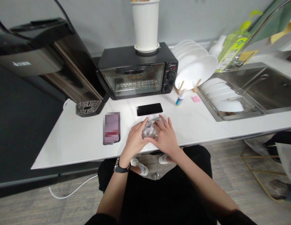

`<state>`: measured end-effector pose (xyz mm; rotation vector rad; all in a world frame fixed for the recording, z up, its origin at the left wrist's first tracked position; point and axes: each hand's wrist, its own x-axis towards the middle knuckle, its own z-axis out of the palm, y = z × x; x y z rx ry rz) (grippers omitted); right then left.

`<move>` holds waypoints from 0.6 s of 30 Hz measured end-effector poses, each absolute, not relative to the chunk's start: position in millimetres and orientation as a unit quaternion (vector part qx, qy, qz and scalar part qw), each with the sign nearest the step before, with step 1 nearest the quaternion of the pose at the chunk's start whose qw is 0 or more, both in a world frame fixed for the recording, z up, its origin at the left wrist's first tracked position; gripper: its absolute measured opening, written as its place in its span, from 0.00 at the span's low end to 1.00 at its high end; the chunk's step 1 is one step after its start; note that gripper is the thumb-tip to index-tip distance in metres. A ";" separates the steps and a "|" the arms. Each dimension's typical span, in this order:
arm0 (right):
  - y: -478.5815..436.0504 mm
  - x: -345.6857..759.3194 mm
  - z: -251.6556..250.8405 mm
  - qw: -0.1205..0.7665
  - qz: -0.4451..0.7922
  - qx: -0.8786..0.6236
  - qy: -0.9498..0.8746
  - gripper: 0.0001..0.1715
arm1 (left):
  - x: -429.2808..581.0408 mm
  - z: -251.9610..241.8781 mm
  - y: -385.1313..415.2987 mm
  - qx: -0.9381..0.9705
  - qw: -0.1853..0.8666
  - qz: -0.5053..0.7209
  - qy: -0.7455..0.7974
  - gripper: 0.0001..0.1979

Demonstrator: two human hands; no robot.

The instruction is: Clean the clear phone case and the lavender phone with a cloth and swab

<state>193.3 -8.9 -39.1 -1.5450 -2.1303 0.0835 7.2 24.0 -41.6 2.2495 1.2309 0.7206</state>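
Observation:
Both of my hands rest on a crumpled grey cloth [150,127] near the front edge of the white counter [72,140]. My left hand [135,138], with a dark watch on its wrist, has its fingers curled round the cloth's left side. On the right side, my right hand [165,135] presses down with fingers bent over the cloth. A black phone [149,109] lies face up just behind the cloth. Another phone [111,128], blurred out, lies to the left of my hands.
A black toaster oven [138,73] with a white ribbed cup [145,25] on top stands at the back. White plates [197,70] lean in a rack. A small spray bottle [180,97], a pink note [196,99], a sink [264,84] and a dark machine [53,62] are nearby.

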 end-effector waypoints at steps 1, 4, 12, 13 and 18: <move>-11.6 187.3 -38.0 0.252 0.049 -0.543 -0.799 0.42 | 6.8 -43.0 25.1 0.823 0.235 0.262 0.445 0.48; -25.0 175.9 -36.7 0.260 0.088 -0.491 -0.827 0.41 | 7.4 -44.9 25.8 0.829 0.228 0.250 0.444 0.50; -56.0 200.6 -40.8 0.254 0.043 -0.513 -0.819 0.40 | 9.9 -36.5 14.5 0.823 0.217 0.250 0.462 0.48; -57.1 206.8 -41.2 0.247 0.029 -0.528 -0.812 0.39 | 9.9 -35.9 14.3 0.822 0.219 0.250 0.463 0.48; -55.7 230.6 -42.3 0.225 -0.026 -0.608 -0.761 0.40 | 10.6 -35.7 16.8 0.824 0.226 0.250 0.455 0.51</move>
